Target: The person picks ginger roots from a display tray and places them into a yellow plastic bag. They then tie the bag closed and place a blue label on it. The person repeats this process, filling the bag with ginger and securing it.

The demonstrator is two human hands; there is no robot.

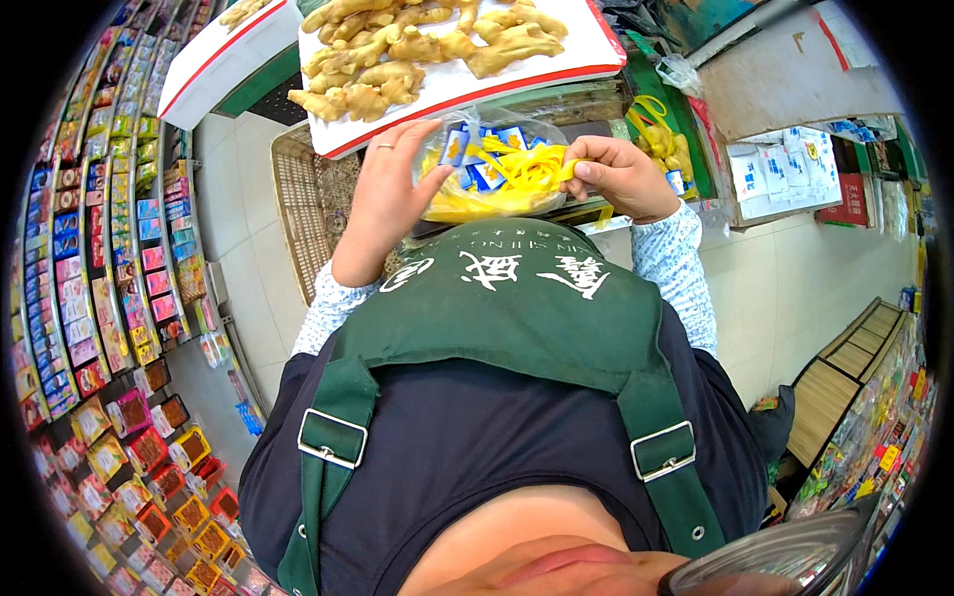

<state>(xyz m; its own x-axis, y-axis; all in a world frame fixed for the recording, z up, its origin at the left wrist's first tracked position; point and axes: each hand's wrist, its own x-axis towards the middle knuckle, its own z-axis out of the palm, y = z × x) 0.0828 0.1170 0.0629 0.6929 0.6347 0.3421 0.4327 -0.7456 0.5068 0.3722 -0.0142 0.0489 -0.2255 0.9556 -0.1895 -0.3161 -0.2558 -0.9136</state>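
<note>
A clear plastic bag lies before me, filled with yellow straps and blue-and-white tags. My right hand pinches the end of a yellow strap between thumb and fingers at the bag's right side. At the bag's left side is my left hand, fingers apart, its thumb near a blue tag; no object shows in its palm. Pieces of ginger root lie on a white foam box with a red edge, just beyond both hands.
A beige plastic basket stands at the left. More ginger with a yellow strap sits at the right, near a white box of packets. Shelves of packaged goods line the far left.
</note>
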